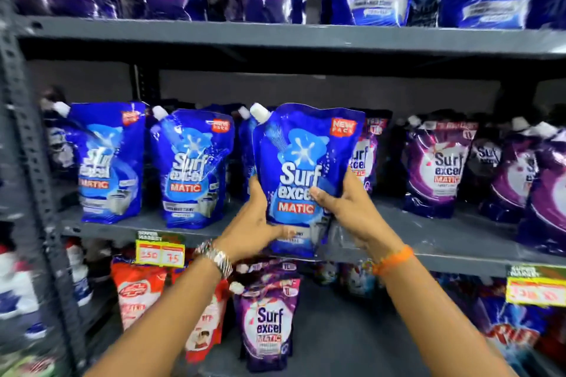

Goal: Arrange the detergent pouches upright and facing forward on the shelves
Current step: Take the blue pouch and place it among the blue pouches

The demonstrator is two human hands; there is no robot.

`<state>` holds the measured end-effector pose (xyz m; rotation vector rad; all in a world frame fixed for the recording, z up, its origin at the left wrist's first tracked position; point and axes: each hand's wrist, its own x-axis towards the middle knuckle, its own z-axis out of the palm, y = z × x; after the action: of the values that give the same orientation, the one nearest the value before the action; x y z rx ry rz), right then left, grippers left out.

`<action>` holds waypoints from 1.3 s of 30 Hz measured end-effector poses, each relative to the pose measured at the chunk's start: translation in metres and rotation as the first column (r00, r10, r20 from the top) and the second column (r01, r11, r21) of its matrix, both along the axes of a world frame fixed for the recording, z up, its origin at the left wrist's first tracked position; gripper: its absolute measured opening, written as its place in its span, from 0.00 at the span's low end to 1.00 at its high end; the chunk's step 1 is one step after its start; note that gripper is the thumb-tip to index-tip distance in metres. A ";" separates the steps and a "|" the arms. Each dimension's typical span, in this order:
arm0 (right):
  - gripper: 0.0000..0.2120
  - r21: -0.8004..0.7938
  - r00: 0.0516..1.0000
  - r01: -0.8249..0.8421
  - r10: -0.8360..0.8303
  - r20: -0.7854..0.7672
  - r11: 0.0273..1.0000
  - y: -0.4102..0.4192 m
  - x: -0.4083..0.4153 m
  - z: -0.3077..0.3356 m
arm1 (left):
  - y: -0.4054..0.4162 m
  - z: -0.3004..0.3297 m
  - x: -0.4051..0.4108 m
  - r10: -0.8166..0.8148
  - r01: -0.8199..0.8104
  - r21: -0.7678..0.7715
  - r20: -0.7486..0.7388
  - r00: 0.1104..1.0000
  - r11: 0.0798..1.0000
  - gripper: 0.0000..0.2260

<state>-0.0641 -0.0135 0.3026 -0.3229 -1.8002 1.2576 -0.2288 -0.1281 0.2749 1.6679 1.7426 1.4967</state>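
Observation:
A blue Surf Excel Matic pouch (pixel 301 162) with a white spout is held upright, label toward me, in front of the middle shelf (pixel 147 225). My left hand (pixel 254 220) grips its lower left edge and bottom. My right hand (pixel 346 208) grips its lower right side, thumb on the label. Two more blue pouches (pixel 110 162) (pixel 193 168) stand upright on the shelf to the left. Purple pouches (pixel 435 165) stand to the right, some leaning.
The upper shelf (pixel 275 35) carries purple and blue pouches. Below, a purple pouch (pixel 268 321) and red pouches (pixel 137 294) stand on the lower shelf. Yellow price tags (pixel 160 252) (pixel 534 289) hang on the shelf edges. A grey upright post (pixel 33 162) is at the left.

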 end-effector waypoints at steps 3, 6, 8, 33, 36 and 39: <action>0.22 -0.011 1.000 0.018 -0.018 0.013 1.000 0.009 -0.031 0.003 | 0.011 0.011 -0.020 -0.012 0.014 -0.032 0.057 0.998 0.999 0.47; 0.26 -0.024 0.999 0.025 -0.024 0.043 0.999 0.014 -0.048 0.004 | 0.021 0.013 -0.037 0.020 -0.015 -0.075 0.070 0.997 0.997 0.45; 0.26 -0.038 0.998 0.019 -0.017 0.055 0.999 0.015 -0.059 0.003 | 0.026 0.010 -0.049 0.043 -0.033 -0.106 0.092 0.995 0.994 0.44; 0.11 0.021 0.942 0.332 -0.331 -0.062 0.943 -0.065 0.014 -0.148 | -0.056 -0.179 -0.013 0.260 -0.309 0.118 0.311 0.914 0.944 0.26; 0.08 -0.087 0.941 0.329 -0.319 0.111 0.940 -0.057 0.007 -0.204 | -0.054 -0.244 -0.013 0.356 -0.355 -0.065 0.330 0.874 0.932 0.28; 0.10 -0.192 0.915 0.339 -0.277 0.292 0.921 -0.037 -0.002 -0.250 | -0.049 -0.298 -0.018 0.430 -0.368 -0.245 0.290 0.855 0.897 0.38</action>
<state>-0.0663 -0.0510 0.0530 -0.9141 -1.7238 1.2452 -0.2467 -0.1768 -0.0226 0.9211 2.0324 1.6141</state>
